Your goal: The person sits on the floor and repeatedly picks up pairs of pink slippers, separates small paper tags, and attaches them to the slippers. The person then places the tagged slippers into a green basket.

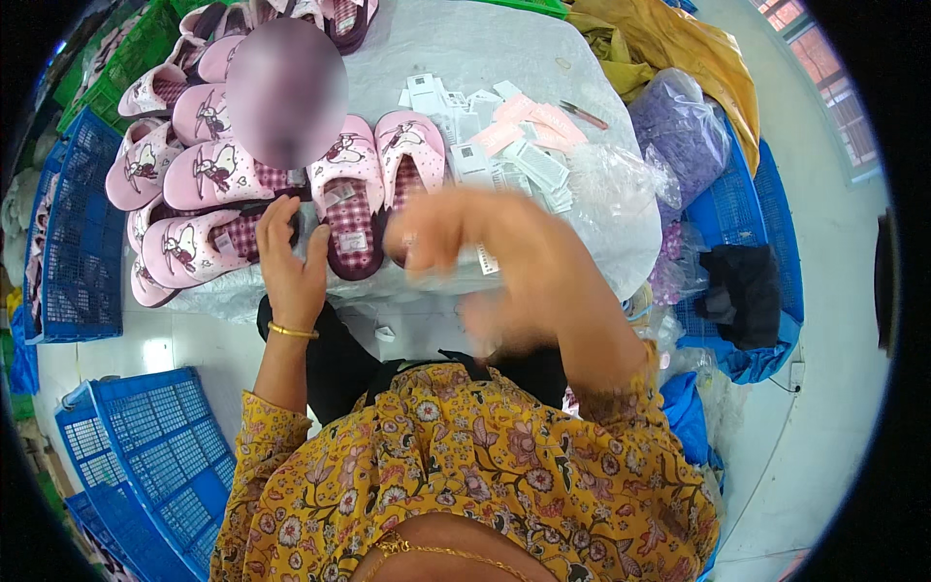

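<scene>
A pair of pink slippers with dark red checked insoles lies toe-away in front of me: a left slipper (346, 184) and a right slipper (412, 155). My left hand (294, 260) is at the heel of the left slipper, thumb and fingers apart, holding nothing that I can see. Over the heel of the right slipper hovers my right hand (451, 233), smeared by motion, so its grip is hidden. A small white tag (488, 259) shows just below it; I cannot tell whether the hand touches it. More pink slippers (194, 247) are stacked at the left.
White and pink cards (533, 160) lie scattered on the covered table (465, 48), with a small knife (585, 114) beyond them. Clear plastic bags (616, 179) are at the right edge. Blue crates (160, 456) stand at left, another blue crate (766, 233) at right.
</scene>
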The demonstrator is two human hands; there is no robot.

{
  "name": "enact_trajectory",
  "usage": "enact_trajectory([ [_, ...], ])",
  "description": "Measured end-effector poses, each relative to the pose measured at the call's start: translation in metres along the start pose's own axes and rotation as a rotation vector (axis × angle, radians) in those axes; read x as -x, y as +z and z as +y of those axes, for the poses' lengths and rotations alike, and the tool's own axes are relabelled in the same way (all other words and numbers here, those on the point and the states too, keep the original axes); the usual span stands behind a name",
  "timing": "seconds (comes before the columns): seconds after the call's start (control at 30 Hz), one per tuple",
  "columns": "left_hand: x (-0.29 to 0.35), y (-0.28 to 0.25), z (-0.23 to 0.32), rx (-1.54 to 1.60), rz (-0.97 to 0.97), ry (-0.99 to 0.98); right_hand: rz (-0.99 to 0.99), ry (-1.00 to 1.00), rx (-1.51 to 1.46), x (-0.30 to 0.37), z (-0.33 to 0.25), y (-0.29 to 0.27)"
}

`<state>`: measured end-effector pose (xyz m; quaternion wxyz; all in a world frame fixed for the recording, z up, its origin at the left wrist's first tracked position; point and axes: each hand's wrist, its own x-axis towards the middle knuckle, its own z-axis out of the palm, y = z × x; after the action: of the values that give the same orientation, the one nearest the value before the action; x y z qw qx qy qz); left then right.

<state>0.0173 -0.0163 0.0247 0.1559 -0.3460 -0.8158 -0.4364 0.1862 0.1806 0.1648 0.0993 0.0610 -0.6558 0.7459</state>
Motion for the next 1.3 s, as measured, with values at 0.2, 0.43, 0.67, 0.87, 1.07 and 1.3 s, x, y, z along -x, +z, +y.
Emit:
enact_trajectory([
  [0.2, 0.002, -0.001, 0.006, 0.025, 0.016, -0.063, -0.485, 0.021, -0.367, 0.027, -0.042, -0.003],
  [0.43, 0.003, 0.002, 0.018, -0.047, 0.026, -0.027, 0.475, 0.091, 1.316, -0.049, 0.094, -0.186],
  [0.67, 0.013, -0.001, 0.019, -0.088, 0.03, -0.047, 0.314, 0.675, 1.552, -0.073, 0.116, -0.209],
  [0.87, 0.021, -0.004, 0.02, -0.077, 0.018, -0.082, 0.382, 0.656, 1.502, -0.076, 0.127, -0.219],
  [1.07, 0.032, -0.009, 0.018, -0.101, 0.002, -0.095, 0.278, 0.6, 1.415, -0.085, 0.136, -0.239],
  [1.3, 0.039, -0.015, 0.018, -0.081, -0.008, -0.154, 0.193, 0.471, 1.154, -0.091, 0.139, -0.258],
])
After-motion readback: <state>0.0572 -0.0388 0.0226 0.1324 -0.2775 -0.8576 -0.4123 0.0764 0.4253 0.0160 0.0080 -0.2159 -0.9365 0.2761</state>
